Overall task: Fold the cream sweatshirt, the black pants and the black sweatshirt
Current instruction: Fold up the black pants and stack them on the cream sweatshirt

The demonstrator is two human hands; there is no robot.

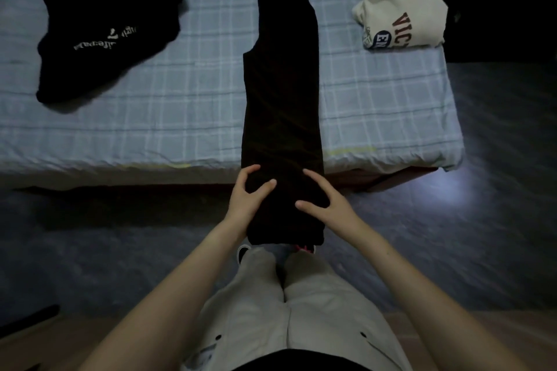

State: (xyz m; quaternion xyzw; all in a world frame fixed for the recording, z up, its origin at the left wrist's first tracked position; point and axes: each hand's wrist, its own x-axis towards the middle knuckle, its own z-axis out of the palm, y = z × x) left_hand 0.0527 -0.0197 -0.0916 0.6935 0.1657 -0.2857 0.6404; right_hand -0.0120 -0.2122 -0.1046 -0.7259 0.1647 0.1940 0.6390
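– Bed (pixel 120 129): blue checked sheet, carries all three garments. Next?
– Black pants (pixel 281 99): one long strip down the middle. The far end lies on the sheet and the near end hangs over the bed's edge toward you.
– Black sweatshirt (pixel 108 24)?
– Far left of the sheet, bunched, white lettering up, well apart from the pants.
– Cream sweatshirt (pixel 401 15)?
– Far right corner, in a compact bundle, printed letters showing.
– Hands?
– Your left hand (pixel 247 199) grips the pants' left edge and your right hand (pixel 325 202) the right edge, fingers curled on the cloth.
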